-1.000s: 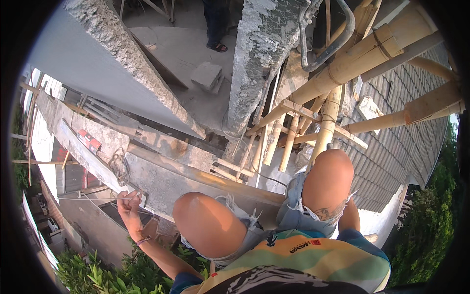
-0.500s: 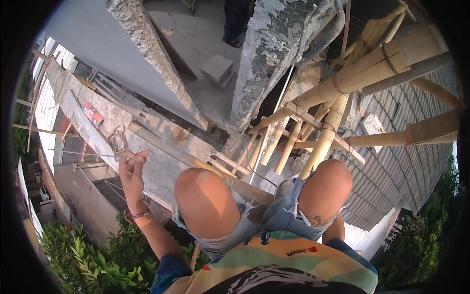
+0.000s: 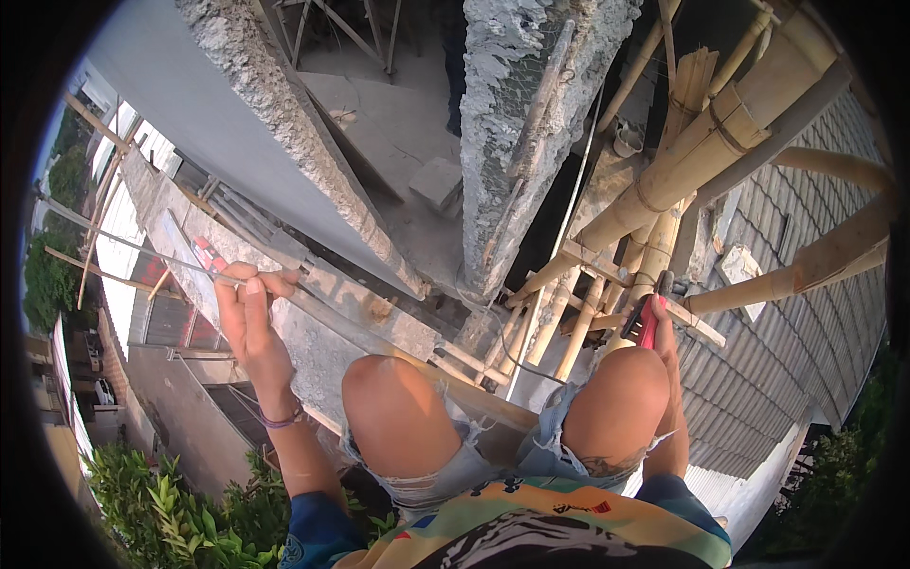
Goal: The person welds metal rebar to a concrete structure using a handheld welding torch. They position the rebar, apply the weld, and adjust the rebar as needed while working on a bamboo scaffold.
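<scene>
My left hand [image 3: 254,327] is raised over the plank, closed in a pinch on a thin metal rod [image 3: 128,239]. The rod runs from my fingers out to the far left. Beside my right knee, my right hand [image 3: 667,356] is wrapped round a red-handled hand tool [image 3: 648,325] with dark parts. Its exact kind is hard to make out, as my fingers cover part of it. A red-and-white object [image 3: 208,252] lies on the plank, just beyond my left hand.
A long plank [image 3: 156,194] runs along a grey wall [image 3: 227,142]. Bamboo poles [image 3: 654,175] tied together stand at the right, above a corrugated roof [image 3: 735,379]. A rough concrete column [image 3: 493,190] rises ahead. A loose cable [image 3: 517,356] hangs near my knees. Leafy plants [image 3: 180,512] grow below left.
My right hand has come up from beside my thigh, bringing the red-handled tool into view. My left hand still pinches the rod, whose outer end now points further upward. The view has shifted slightly.
</scene>
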Motion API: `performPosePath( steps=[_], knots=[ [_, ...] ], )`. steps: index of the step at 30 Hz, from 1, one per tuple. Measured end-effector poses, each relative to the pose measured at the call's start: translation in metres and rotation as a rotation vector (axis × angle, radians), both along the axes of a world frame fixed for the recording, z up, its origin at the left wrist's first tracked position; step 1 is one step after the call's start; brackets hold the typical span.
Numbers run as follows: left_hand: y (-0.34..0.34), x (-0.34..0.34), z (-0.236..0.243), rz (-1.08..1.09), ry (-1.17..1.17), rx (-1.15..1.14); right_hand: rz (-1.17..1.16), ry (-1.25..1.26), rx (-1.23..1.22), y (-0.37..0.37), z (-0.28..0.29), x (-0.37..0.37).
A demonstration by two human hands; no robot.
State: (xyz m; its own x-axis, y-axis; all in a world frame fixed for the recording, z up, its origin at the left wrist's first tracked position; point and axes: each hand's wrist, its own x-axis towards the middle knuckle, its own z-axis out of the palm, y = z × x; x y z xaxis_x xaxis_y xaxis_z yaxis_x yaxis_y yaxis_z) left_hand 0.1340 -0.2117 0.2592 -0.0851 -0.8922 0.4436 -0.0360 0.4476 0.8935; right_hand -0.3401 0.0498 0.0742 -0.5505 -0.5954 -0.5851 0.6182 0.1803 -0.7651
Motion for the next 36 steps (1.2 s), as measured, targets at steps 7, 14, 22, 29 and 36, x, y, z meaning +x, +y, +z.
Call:
performPosePath(
  steps=[7, 14, 22, 29, 36],
  knots=[
    [0.012, -0.166, 0.089, -0.012, 0.411, -0.277, 0.100, -0.215, -0.276, -0.038, -0.014, 0.011],
    [-0.003, -0.255, 0.102, 0.384, 0.212, -0.656, 0.116, -0.243, -0.278, -0.046, -0.026, 0.029],
    [-0.005, -0.262, 0.094, 0.475, 0.063, -0.474, 0.125, -0.281, -0.310, -0.028, -0.038, 0.026],
    [-0.005, -0.259, 0.095, 0.517, 0.033, -0.497, 0.134, -0.326, -0.335, -0.028, -0.043, 0.025],
    [0.001, -0.257, 0.095, 0.382, 0.101, -0.367, 0.154, -0.283, -0.284, -0.028, -0.034, 0.037]
  ],
)
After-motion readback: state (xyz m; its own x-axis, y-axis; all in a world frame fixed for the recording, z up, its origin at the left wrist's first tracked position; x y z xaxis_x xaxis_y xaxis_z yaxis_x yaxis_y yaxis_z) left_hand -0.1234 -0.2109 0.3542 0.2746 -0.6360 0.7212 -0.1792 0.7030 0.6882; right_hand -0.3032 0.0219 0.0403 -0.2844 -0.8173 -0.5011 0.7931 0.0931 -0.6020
